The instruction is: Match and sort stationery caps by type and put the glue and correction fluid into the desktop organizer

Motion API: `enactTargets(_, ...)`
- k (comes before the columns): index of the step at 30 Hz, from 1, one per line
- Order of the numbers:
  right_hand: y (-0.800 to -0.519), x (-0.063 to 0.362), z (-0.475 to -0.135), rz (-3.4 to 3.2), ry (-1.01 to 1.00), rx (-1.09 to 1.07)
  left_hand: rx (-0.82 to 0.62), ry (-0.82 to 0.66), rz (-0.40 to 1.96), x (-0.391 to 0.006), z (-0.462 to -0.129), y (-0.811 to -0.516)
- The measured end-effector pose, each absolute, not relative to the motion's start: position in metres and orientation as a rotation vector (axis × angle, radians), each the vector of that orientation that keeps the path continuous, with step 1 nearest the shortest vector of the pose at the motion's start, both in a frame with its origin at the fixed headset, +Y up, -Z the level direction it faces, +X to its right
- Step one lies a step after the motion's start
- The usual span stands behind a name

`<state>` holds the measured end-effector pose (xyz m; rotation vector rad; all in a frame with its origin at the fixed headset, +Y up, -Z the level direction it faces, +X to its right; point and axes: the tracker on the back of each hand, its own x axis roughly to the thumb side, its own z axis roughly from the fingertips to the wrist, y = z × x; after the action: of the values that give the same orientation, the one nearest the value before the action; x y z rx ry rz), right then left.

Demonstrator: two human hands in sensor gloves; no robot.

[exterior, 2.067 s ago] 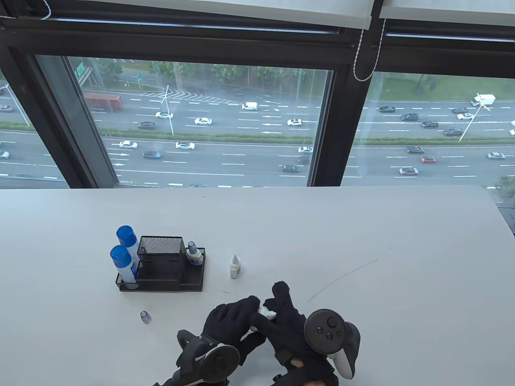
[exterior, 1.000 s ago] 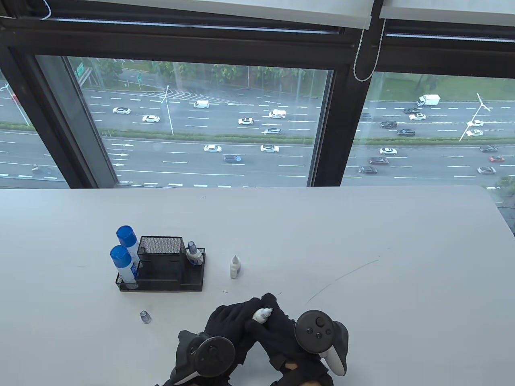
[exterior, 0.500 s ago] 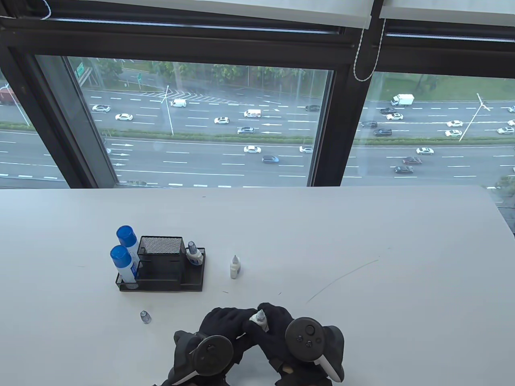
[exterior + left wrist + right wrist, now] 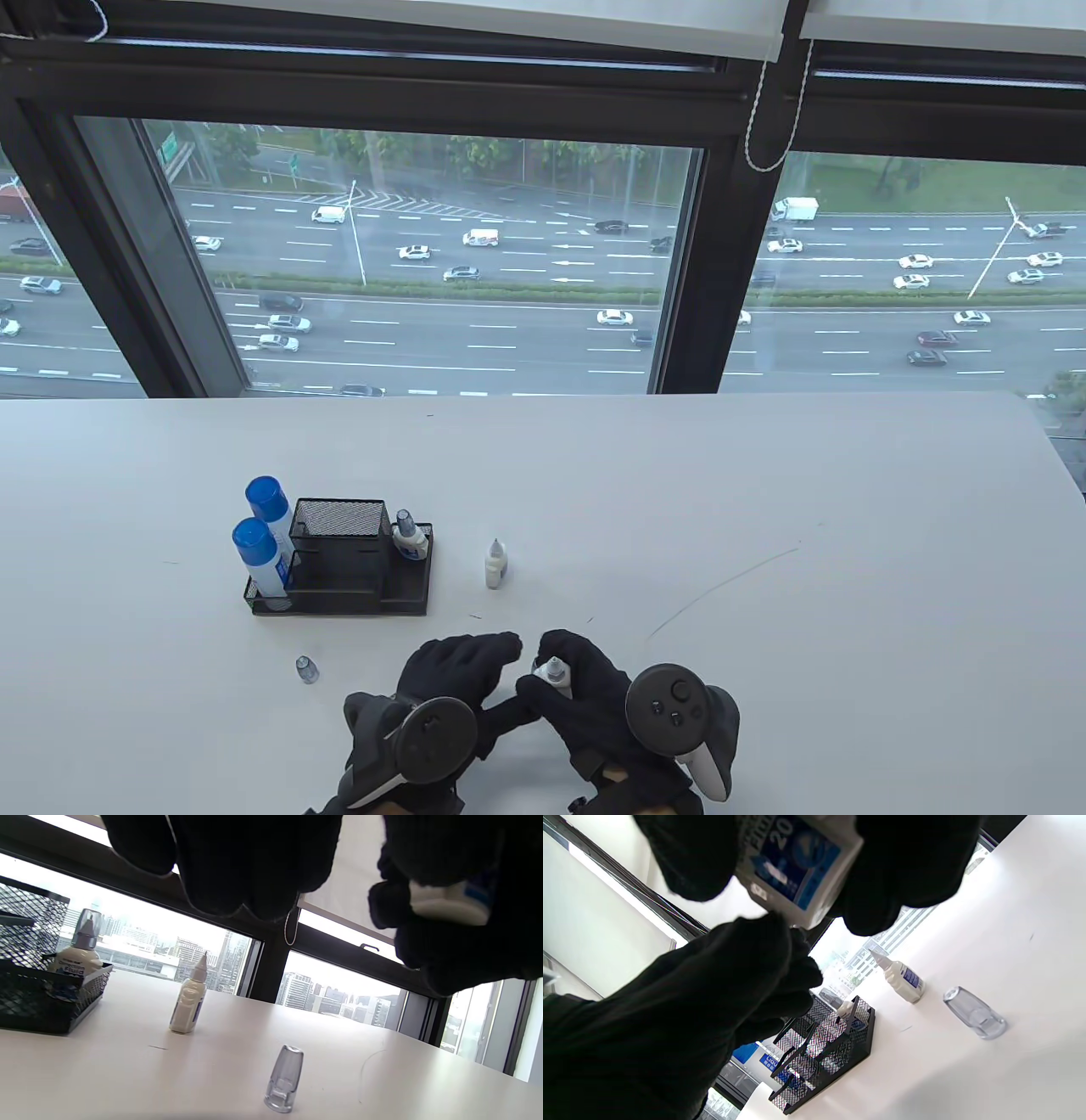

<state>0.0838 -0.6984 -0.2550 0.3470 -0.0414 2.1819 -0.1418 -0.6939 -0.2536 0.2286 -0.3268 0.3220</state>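
My right hand (image 4: 585, 679) grips a white correction fluid bottle (image 4: 545, 673) with a blue label (image 4: 797, 870) just above the table. My left hand (image 4: 488, 658) lies beside it with straight fingers and holds nothing. A clear cap (image 4: 284, 1078) stands on the table under the hands (image 4: 973, 1013); the table view mostly hides it. An uncapped correction fluid bottle (image 4: 495, 567) stands behind. Left of my left hand sits a second clear cap (image 4: 306, 670). The black mesh organizer (image 4: 405, 594) holds two blue-capped glue sticks (image 4: 259, 552) and a capped correction fluid (image 4: 409, 536).
The white table (image 4: 764, 509) runs back to a large window, and its right edge curves away at the far right. A thin dark pen line (image 4: 721, 581) marks the tabletop to the right of the hands.
My left hand has let go of the bottle's top and drawn back to the left. My right hand has kept the bottle and turned its tip up.
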Motion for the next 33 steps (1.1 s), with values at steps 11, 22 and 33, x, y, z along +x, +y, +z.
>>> enactTargets(11, -0.693, 0.097, -0.257, 2.138, -0.08, 0.325, 0.142, -0.022, 0.095, -0.235, -0.283, -0.687)
enactTargets(22, -0.694, 0.098, -0.258, 2.118, -0.074, 0.322, -0.076, 0.16, -0.05, -0.281, -0.296, -0.737)
enactTargets(33, -0.694, 0.099, -0.258, 2.101, -0.061, 0.325, -0.067, 0.131, -0.225, -0.269, -0.298, -0.76)
